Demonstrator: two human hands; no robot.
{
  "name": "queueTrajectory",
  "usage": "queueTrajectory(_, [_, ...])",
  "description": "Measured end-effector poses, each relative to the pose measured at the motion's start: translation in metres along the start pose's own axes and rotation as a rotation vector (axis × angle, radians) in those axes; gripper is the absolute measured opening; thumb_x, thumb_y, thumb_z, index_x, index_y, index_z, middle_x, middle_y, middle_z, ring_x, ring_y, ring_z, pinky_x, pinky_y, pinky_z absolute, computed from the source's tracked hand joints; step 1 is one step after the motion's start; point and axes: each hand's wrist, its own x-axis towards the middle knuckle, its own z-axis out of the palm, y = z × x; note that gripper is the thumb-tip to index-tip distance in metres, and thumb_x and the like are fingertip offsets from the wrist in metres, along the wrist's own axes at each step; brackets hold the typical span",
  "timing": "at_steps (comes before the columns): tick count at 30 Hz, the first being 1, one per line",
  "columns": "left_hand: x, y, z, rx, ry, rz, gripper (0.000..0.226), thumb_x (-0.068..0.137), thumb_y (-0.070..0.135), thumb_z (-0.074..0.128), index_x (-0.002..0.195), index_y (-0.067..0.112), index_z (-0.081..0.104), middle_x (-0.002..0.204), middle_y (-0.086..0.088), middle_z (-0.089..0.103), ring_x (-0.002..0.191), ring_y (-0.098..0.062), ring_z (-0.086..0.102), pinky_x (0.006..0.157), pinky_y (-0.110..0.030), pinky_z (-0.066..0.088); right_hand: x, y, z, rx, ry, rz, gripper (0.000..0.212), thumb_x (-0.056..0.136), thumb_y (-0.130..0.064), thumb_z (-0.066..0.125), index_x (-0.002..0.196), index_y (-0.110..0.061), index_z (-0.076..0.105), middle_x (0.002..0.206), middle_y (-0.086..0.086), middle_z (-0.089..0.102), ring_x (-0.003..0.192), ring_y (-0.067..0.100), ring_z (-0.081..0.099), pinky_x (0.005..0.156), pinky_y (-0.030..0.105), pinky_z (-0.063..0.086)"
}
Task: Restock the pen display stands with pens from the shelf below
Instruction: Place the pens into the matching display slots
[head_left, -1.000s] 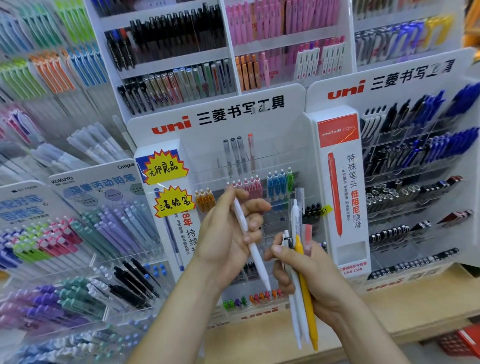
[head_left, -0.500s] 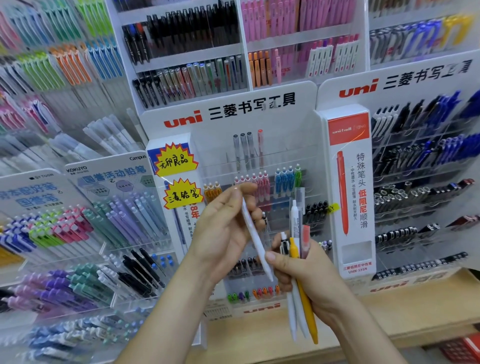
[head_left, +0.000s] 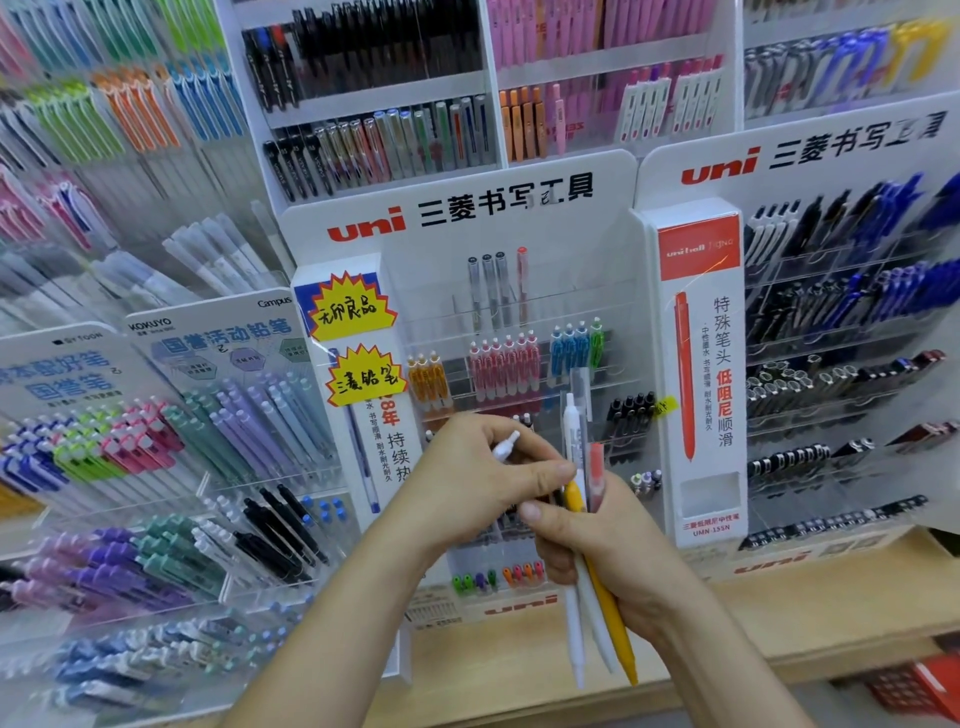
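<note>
Holding a slanted white pen (head_left: 505, 446), the left hand (head_left: 467, 483) sits beside the right hand (head_left: 613, 551) gripping pens (head_left: 605, 618) upright, tips down

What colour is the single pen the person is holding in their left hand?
White. The pen pinched in the left hand shows best in the head view.

Bright, even, diffuse lighting with only faint, soft shadows. Pale glare streaks the clear acrylic tiers (head_left: 519, 317) of the middle display stand (head_left: 457, 208) and veils the left pen racks (head_left: 104, 260). Motion blur smears those racks and the blue pens (head_left: 893, 291) at the right edge; the stand's printed header is legible. The left hand (head_left: 467, 478) and its white pen (head_left: 506, 446) are softly blurred, the right hand (head_left: 618, 551) and its pen bundle (head_left: 592, 613) slightly crisper. Wide-angle distortion bows and tilts the outer stands.
</note>
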Motion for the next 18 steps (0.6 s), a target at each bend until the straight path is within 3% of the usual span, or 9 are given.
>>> queueTrajectory(2, [0.001,-0.003,0.000,0.052,0.018,-0.027,0.009,0.078,0.024,0.078,0.072,0.019,0.073,0.076,0.000,0.071,0.076,-0.015,0.067,0.073,-0.034,0.056,0.000,0.001,0.000,0.004,-0.009,0.004,0.054,0.072,-0.022,0.080,0.106,0.012,0.055,0.057,0.004,0.044,0.047,0.015,0.044,0.045,0.026,0.040])
queueTrajectory(6, [0.000,-0.004,-0.008,-0.030,0.203,-0.013,0.015,0.082,0.017,0.073,0.068,0.022,0.071,0.058,0.014,0.063,0.053,0.001,0.053,0.052,-0.012,0.042,-0.002,0.002,-0.001,0.009,-0.039,0.032,0.026,0.081,-0.027,0.072,0.074,-0.010,0.055,0.063,0.008,0.048,0.042,0.016,0.046,0.042,0.024,0.038])
queueTrajectory(8, [0.000,-0.004,-0.018,-0.090,0.272,0.009,0.008,0.084,0.015,0.070,0.076,0.014,0.071,0.049,0.019,0.055,0.043,0.004,0.046,0.045,-0.006,0.034,-0.003,0.003,-0.005,0.050,-0.049,0.044,0.022,0.084,-0.025,0.068,0.074,-0.012,0.053,0.067,0.010,0.049,0.041,0.015,0.044,0.041,0.022,0.037])
queueTrajectory(10, [-0.004,-0.004,-0.022,-0.139,0.225,0.007,0.010,0.084,0.015,0.069,0.086,0.005,0.071,0.052,0.017,0.057,0.042,0.004,0.045,0.043,-0.005,0.032,-0.003,0.006,-0.006,0.057,-0.058,0.036,0.022,0.085,-0.023,0.067,0.075,-0.012,0.052,0.068,0.010,0.050,0.040,0.014,0.043,0.041,0.022,0.036])
queueTrajectory(14, [-0.015,-0.001,-0.030,-0.236,0.155,-0.034,0.019,0.073,0.007,0.072,0.091,0.002,0.071,0.081,-0.013,0.074,0.047,0.000,0.057,0.044,-0.007,0.038,0.002,0.012,-0.002,0.022,-0.094,0.023,0.022,0.086,-0.022,0.068,0.075,-0.011,0.053,0.065,0.010,0.050,0.041,0.015,0.042,0.041,0.022,0.036])
queueTrajectory(18, [-0.020,-0.001,-0.043,-0.085,0.111,-0.039,0.018,0.075,0.000,0.075,0.091,0.008,0.072,0.084,-0.004,0.076,0.078,-0.011,0.072,0.060,-0.011,0.049,0.007,0.016,-0.001,0.000,-0.104,0.005,0.027,0.084,-0.027,0.073,0.077,-0.010,0.054,0.066,0.011,0.052,0.042,0.017,0.044,0.043,0.024,0.038])
